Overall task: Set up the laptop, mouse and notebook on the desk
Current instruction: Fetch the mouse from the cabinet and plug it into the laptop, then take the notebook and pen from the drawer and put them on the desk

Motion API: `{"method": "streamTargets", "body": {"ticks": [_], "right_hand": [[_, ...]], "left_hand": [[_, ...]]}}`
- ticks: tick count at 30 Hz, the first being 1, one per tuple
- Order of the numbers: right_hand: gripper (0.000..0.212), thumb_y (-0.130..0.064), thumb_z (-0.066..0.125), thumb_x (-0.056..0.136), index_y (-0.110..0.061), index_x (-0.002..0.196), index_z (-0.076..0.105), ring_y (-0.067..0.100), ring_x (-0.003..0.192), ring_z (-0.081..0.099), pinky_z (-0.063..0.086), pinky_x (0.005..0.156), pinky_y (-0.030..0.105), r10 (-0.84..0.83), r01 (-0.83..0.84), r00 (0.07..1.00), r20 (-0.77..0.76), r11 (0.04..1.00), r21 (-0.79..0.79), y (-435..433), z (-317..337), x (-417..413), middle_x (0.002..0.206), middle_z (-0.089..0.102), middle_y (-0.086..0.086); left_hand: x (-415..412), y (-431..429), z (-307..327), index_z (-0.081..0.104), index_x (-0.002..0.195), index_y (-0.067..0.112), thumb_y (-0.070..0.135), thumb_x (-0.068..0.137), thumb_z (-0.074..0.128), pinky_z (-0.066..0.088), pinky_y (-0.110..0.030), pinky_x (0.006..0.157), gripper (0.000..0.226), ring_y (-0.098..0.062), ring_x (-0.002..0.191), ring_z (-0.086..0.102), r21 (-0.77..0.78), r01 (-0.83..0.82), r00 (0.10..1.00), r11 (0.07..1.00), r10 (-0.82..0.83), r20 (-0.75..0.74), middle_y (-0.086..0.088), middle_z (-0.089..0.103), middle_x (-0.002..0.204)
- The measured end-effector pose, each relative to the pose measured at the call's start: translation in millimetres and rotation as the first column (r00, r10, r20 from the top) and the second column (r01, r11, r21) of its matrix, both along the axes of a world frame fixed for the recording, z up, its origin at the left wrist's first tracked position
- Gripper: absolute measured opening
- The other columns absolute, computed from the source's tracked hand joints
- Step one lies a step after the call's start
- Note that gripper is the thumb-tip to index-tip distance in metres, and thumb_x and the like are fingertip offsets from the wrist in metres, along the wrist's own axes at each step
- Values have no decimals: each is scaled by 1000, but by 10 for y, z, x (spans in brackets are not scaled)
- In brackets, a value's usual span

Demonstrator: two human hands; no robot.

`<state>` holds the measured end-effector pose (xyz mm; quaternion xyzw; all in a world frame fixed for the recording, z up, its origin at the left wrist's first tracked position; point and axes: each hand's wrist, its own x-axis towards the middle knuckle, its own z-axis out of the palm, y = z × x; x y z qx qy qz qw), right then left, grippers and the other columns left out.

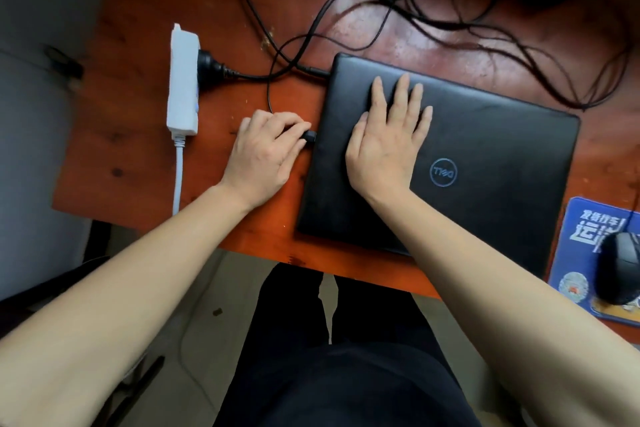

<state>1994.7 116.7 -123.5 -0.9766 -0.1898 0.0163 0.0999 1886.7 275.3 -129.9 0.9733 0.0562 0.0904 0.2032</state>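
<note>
Red desk (pixel 145 135), laptop (pixel 485 149) lying closed (lid stiff, slick).
My right hand (pixel 388 146) is pressing flat, fingers spread, steadying it; my left hand (pixel 266 149) is pinching 1 small plug (pixel 310 136) by its body at the laptop's edge.

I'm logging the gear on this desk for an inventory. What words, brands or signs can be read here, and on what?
"DELL", in a ring, seen upside down: on the lid of the closed black laptop.
Large white characters on the blue mouse pad: partly covered by the mouse and too blurred to read.
Round emblem at the pad's near corner: too blurred to read.
White power strip: no legible marking.
</note>
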Motion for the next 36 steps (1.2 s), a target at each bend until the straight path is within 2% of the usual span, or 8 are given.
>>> {"method": "streamTargets", "body": {"ticks": [3,6,12,16,20,27,32,36], "right_hand": [[56,-36,35,105,-16,156,31,37,153,10,6,123,54,74,-72,990,-121,997,16,-75,146,63,166,16,18],[60,-45,34,105,-14,156,30,37,152,16,14,123,52,133,-129,973,-189,991,33,-240,430,102,165,19,19],[63,-51,36,101,-19,155,35,39,150,22,17,120,55,319,-318,942,103,948,-23,-522,1435,358,164,23,20],[64,-53,39,99,-20,154,38,40,149,26,19,119,58,340,-378,876,341,924,50,-478,2262,667,162,27,19],[68,-57,36,98,-22,156,31,39,152,17,13,122,57,325,-421,841,433,896,144,-431,2778,839,165,19,18],[73,-62,36,97,-24,158,23,34,154,12,11,123,55,501,-637,737,453,740,218,-364,3046,850,167,14,16],[76,-62,43,93,-22,157,29,35,152,20,15,123,55,666,-805,592,453,516,294,64,3131,357,165,21,17],[78,-60,45,93,-23,158,24,36,152,16,14,123,55,793,-899,419,442,297,321,534,3371,-663,165,17,18]], "left_hand": [[14,-35,226,61,130,6,20,99,52,48,-52,83,35,-39,100,55,-33,-21,989,999,15,-145,-11,61,129],[38,-13,540,47,145,9,30,102,47,45,-54,99,47,-39,124,48,1,-109,953,994,105,-285,-11,44,151],[237,192,1615,38,151,18,53,100,36,31,-60,110,61,-39,142,32,218,-327,929,919,355,-101,-14,31,159],[301,276,2502,32,152,22,64,98,22,24,-71,107,69,-43,145,23,331,-453,890,828,441,116,-16,28,160],[210,236,3080,25,154,23,66,98,21,21,-76,105,70,-46,146,18,376,-555,832,742,506,229,-17,23,161],[-433,-257,3488,25,155,23,66,96,21,20,-74,108,73,-44,147,16,328,-802,584,499,768,261,-16,18,163],[-1305,-725,3589,23,156,24,67,96,18,20,-68,112,74,-41,148,16,418,-852,426,316,882,202,-18,16,163],[-2508,-1092,3856,19,156,23,66,96,13,20,-67,113,75,-40,149,13,484,-873,179,57,961,210,-19,12,164]]}}
